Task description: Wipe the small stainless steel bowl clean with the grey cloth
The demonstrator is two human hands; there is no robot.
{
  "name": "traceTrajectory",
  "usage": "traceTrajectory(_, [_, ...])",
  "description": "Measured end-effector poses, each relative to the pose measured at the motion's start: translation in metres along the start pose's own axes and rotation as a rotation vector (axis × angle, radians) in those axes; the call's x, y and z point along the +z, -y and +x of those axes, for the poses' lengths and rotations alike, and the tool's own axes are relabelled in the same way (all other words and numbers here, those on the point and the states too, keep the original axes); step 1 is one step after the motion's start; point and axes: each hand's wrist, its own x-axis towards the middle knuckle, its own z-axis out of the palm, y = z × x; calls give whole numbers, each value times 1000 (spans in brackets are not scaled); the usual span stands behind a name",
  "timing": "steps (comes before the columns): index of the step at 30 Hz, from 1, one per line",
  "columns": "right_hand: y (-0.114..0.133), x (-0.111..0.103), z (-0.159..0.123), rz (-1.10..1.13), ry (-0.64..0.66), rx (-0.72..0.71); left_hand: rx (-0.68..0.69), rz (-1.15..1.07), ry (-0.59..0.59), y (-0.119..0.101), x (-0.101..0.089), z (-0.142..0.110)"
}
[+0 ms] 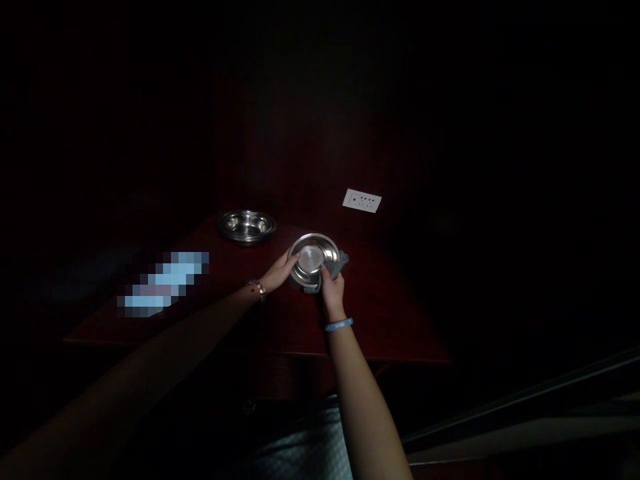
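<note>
A dark red table (395, 327) stands in a dim room, with a white socket panel (362, 201) on the wall behind. Stacked metal bowls (247, 227) sit at its far left. The shiny metal bowl (311, 259) is held above the table, between the hands: the left hand (281, 272) pinches its left rim, while the right hand (332, 292) pinches a grey cloth (338, 266) against its near right side.
</note>
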Motion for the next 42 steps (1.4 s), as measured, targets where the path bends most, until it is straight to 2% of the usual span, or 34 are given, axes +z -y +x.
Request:
traceTrajectory(6, [2,-1,0,40,-50,4,135,44,78,3,6,-5])
traceTrajectory(9, [4,-1,0,7,-58,-23,119,90,130,9,7,-6])
traceTrajectory(16, [2,-3,0,14,-79,-13,92,97,151,16,3,-1])
traceTrajectory(21, [4,-3,0,-19,-72,-56,72,71,131,17,1,3])
traceTrajectory(28, [11,0,-5,-63,-25,-111,0,-62,14,13,-2,13])
traceTrajectory(32, [14,0,-7,-60,2,-113,-50,-55,-22,9,-6,13])
traceTrajectory(39, [10,-1,-4,-91,-34,-96,-54,-69,-19,11,0,9])
traceTrajectory(42, [6,-1,-1,-79,-76,-111,-34,-54,22,13,5,5])
